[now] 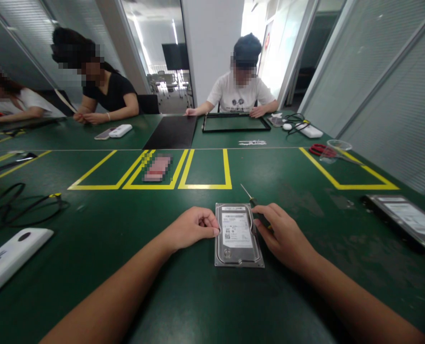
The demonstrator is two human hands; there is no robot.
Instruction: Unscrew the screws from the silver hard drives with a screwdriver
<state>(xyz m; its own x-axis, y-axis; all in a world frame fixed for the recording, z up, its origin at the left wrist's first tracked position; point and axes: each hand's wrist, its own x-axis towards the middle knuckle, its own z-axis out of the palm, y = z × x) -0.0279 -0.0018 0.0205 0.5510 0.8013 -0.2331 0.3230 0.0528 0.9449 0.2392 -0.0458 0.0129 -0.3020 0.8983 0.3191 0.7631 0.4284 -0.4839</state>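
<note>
A silver hard drive [237,235] with a white printed label lies flat on the green table in front of me. Pinched against its left edge are the curled fingers of my left hand [190,227]. On the other side, my right hand [283,231] is wrapped around a screwdriver [254,202]. The thin metal shaft points away from me and up to the left, clear of the drive. Most of the screwdriver's handle is hidden by my fingers, which are close to the drive's right edge.
Another hard drive [411,217] lies at the right. Beyond it are a clear plastic cup [336,150] and a red-handled tool [318,150]. A white device [15,260] and black cable [9,210] occupy the left. Across the table, a person [241,93] touches a black frame [235,129].
</note>
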